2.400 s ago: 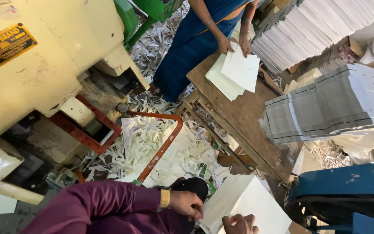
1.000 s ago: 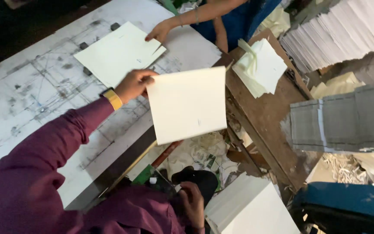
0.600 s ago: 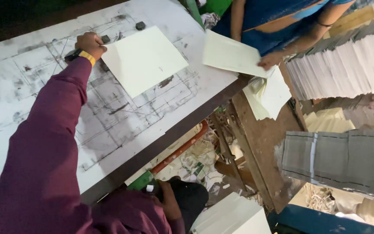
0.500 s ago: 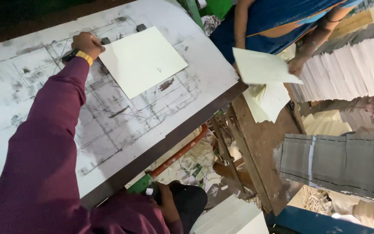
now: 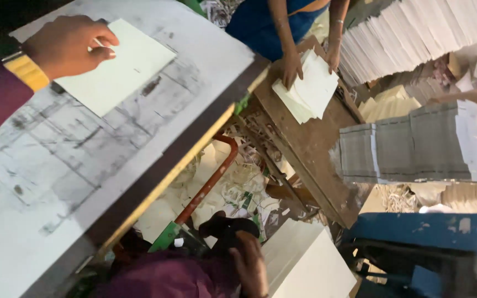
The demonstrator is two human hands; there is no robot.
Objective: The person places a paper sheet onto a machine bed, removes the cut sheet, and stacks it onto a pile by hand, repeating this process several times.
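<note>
Right hand [image 5: 249, 264]: lowest in the view, just above the maroon-clad lap, resting at the near edge of a white sheet stack [image 5: 310, 265]; the fingers are blurred, so I cannot tell whether they grip a sheet or only lie beside it.
White sheet stack: tilted pile of plain sheets just to the right of that hand, beside a blue machine part [image 5: 432, 234].
Floor scraps [image 5: 233, 182]: pale paper offcuts lying under the board, with a red-orange bent pipe [image 5: 211, 179] running through them.
Press board [image 5: 84, 149]: large white plate marked with grey lines and smudges, with a dark edge and yellow trim.
Left hand [image 5: 70, 44]: maroon sleeve, yellow band at the wrist, fingers curled and lying on the upper left corner of a cream sheet [image 5: 120, 69].
Cream sheet: lies flat on the board's far part, turned at an angle to its edge.
Wooden bench [image 5: 310, 149]: brown, worn, right of the board.
Co-worker's hands [image 5: 293, 66]: pressed on a small fanned pile of cream sheets [image 5: 307, 91] on the bench.
Grey bundles [image 5: 415, 146]: stacked sheets on the right; more white stacks [image 5: 415, 33] farther back.
</note>
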